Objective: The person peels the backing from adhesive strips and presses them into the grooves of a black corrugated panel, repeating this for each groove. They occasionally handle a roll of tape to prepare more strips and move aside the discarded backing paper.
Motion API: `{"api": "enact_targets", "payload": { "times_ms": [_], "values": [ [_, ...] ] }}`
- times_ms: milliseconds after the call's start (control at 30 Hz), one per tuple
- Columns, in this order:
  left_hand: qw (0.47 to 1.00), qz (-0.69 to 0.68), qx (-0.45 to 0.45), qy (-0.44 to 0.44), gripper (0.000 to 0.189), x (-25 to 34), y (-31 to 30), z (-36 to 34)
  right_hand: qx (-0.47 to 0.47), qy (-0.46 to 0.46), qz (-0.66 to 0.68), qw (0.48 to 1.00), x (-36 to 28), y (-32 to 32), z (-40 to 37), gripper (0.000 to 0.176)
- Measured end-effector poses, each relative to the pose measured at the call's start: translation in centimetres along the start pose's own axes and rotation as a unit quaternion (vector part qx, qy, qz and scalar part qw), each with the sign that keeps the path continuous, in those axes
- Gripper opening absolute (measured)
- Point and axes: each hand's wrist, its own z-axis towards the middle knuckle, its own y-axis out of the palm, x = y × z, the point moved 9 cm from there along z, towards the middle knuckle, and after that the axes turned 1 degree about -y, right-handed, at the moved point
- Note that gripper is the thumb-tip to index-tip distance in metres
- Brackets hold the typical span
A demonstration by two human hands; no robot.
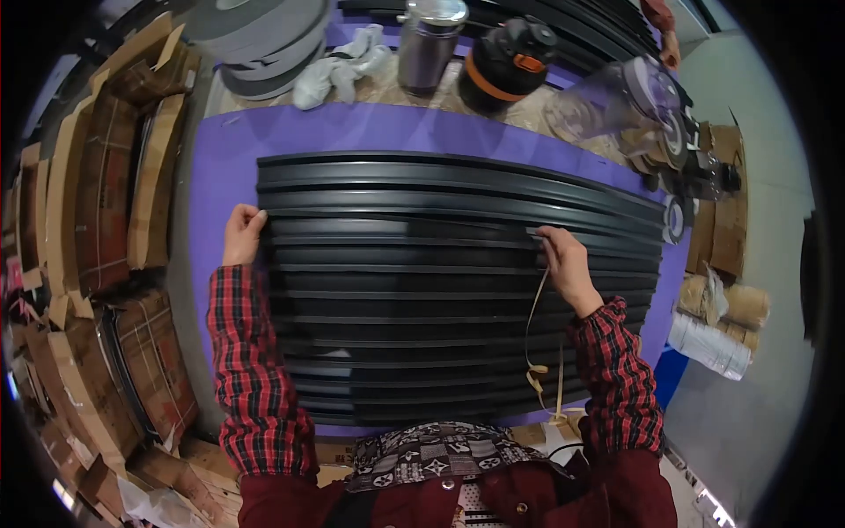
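Head view of a purple desk (220, 167) carrying a row of long black profiles (422, 299) laid side by side, running left to right.

The left hand (241, 234) rests at the left ends of the upper profiles with its fingers curled over them; whether it actually clamps one cannot be told. The right hand (566, 264), over the right part of the row, is closed in a pinch on a tan liner strip (535, 327). The strip hangs from the fingers and trails in loops toward the near edge of the desk.

At the far edge stand grey tape rolls (260, 40), a white cloth (345, 63), a metal flask (429, 46) and a black jug with an orange band (508, 63). Cardboard cartons (106, 185) are stacked to the left.
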Motion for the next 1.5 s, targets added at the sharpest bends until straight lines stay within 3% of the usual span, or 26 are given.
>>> {"api": "enact_targets", "payload": {
  "times_ms": [67, 167, 233, 400, 533, 833, 900, 1000, 1033, 1100, 1167, 1233, 1300, 1333, 1367, 1400, 1433, 1467, 1500],
  "values": [
    [0.999, 0.029, -0.016, -0.021, 0.009, -1.3, -0.5, 0.4, -0.001, 0.129, 0.095, 0.987, 3.2, -0.7, -0.6, 0.014],
    [0.999, 0.040, -0.022, -0.029, 0.009, -1.9, -1.0, 0.6, -0.001, 0.245, 0.235, 0.941, 6.5, -0.5, -1.2, 0.012],
    [0.998, 0.045, -0.031, -0.035, 0.009, -1.6, -1.0, 0.5, 0.028, 0.206, 0.231, 0.950, 8.1, -0.3, -0.7, 0.012],
    [0.997, 0.028, -0.036, -0.056, 0.009, -2.3, -1.4, 0.6, 0.018, 0.242, 0.146, 0.959, 9.3, -0.2, 0.4, 0.010],
    [0.994, 0.022, -0.047, -0.092, 0.009, -2.3, -1.3, 0.3, 0.013, 0.246, 0.144, 0.958, 9.6, 0.0, 0.8, 0.011],
    [0.996, 0.026, -0.031, -0.083, 0.010, -3.0, -1.9, 0.7, 0.012, 0.235, 0.122, 0.964, 9.5, -0.1, 1.0, 0.015],
    [0.995, 0.021, -0.036, -0.087, 0.010, -3.1, -1.8, 0.7, -0.021, 0.186, 0.052, 0.981, 8.6, -0.4, 1.3, 0.020],
    [0.996, 0.017, -0.035, -0.082, 0.010, -3.0, -1.6, 1.1, -0.083, 0.216, 0.053, 0.971, 9.7, -2.6, 0.1, 0.026],
    [0.996, 0.018, -0.024, -0.080, 0.011, -3.2, -1.7, 1.1, -0.127, 0.271, 0.186, 0.936, 11.0, -3.3, -1.3, 0.028],
    [0.997, 0.008, -0.031, -0.070, 0.011, -4.1, -1.9, 1.6, -0.172, 0.268, 0.190, 0.929, 11.1, -7.6, -3.5, 0.024],
    [0.998, -0.003, -0.033, -0.059, 0.011, -4.9, -2.1, 2.6, -0.200, 0.300, 0.095, 0.928, 11.9, -13.1, -6.2, 0.018],
    [0.996, 0.079, -0.009, -0.042, 0.012, -5.2, -2.9, 3.3, -0.130, 0.272, -0.012, 0.953, 12.1, -20.2, -8.3, 0.012],
    [0.936, 0.304, 0.122, 0.131, 0.014, 3.6, -0.3, 0.5, -0.081, 0.291, 0.083, 0.950, 6.6, -22.9, -10.4, 0.012],
    [0.963, 0.145, 0.110, 0.197, 0.018, 10.5, 5.3, -2.9, -0.039, 0.221, 0.117, 0.967, 1.4, -21.9, -10.5, 0.012],
    [0.998, 0.006, -0.033, 0.054, 0.022, 14.5, 12.5, -6.2, 0.001, 0.153, 0.149, 0.977, -4.7, -19.2, -10.3, 0.012],
    [0.980, -0.069, -0.186, 0.017, 0.033, 17.0, 19.7, -9.7, -0.058, 0.049, 0.022, 0.997, -11.0, -15.5, -9.9, 0.015],
    [0.939, -0.038, -0.340, -0.018, 0.048, 17.5, 25.9, -12.9, -0.092, -0.081, -0.044, 0.991, -15.3, -10.6, -10.4, 0.019],
    [0.888, -0.027, -0.455, -0.057, 0.059, 18.3, 30.4, -16.0, -0.221, -0.081, -0.111, 0.965, -16.7, -4.2, -11.4, 0.023],
    [0.840, -0.004, -0.535, -0.090, 0.060, 16.7, 34.0, -17.5, -0.265, -0.117, -0.064, 0.955, -17.8, 0.3, -12.3, 0.022]
  ]
}}
